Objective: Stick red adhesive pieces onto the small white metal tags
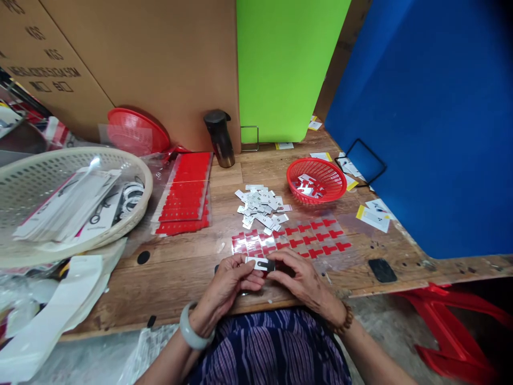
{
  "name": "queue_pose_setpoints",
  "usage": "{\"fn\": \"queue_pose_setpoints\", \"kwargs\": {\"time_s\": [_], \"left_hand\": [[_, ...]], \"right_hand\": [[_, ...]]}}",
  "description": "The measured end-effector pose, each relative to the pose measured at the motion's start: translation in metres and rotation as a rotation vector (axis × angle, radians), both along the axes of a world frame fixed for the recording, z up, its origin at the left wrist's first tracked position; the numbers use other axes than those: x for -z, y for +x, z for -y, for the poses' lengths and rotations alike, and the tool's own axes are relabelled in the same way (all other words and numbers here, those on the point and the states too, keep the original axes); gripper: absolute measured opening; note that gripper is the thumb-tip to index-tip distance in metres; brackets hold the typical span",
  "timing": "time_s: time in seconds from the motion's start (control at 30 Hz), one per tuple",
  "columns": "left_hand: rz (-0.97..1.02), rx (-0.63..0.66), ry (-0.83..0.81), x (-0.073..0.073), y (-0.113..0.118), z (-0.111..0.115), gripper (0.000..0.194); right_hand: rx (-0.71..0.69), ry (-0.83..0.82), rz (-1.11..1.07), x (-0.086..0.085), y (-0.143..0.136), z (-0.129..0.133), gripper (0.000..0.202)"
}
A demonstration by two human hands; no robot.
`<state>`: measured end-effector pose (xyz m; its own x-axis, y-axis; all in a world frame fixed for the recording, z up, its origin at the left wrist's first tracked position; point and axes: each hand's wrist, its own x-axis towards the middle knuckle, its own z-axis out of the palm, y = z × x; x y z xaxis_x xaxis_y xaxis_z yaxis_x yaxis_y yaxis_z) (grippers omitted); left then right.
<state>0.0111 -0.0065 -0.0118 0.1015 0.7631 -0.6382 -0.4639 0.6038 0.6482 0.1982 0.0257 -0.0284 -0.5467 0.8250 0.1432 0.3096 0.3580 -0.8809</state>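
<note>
My left hand (233,278) pinches one end of a small flat silver plate (256,262) near the table's front edge. The fingers of my right hand (298,277) close on the plate's dark other end. Just beyond my hands lies a clear sheet with rows of red T-shaped stickers (310,239). Its left part looks pale and shiny. Behind the sheet is a loose heap of similar small silver plates (260,205). To the right of the heap, a red plastic basket (335,193) holds several plates with red pieces on them.
Red sticker sheets (185,187) lie stacked at left, near a black tumbler (219,140). A large cream basket (143,200) of printed cards stands far left. Green (286,69) and blue (433,133) boards rise behind and at right. Printed cards (374,218) lie by the blue board.
</note>
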Motion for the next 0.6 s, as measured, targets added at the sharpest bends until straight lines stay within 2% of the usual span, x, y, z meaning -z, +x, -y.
{"fn": "queue_pose_setpoints", "kwargs": {"time_s": [0.17, 0.4, 0.6], "left_hand": [[-0.016, 0.041, 0.009, 0.000, -0.002, 0.000, 0.024], [-0.027, 0.056, 0.016, 0.003, -0.001, 0.003, 0.030], [-0.073, 0.080, 0.013, 0.004, -0.002, 0.006, 0.034]], "right_hand": [[0.028, -0.013, -0.002, 0.005, -0.001, 0.001, 0.025], [-0.059, -0.026, 0.076, -0.005, 0.000, 0.003, 0.018], [-0.091, 0.001, 0.076, 0.005, 0.002, 0.010, 0.019]]}}
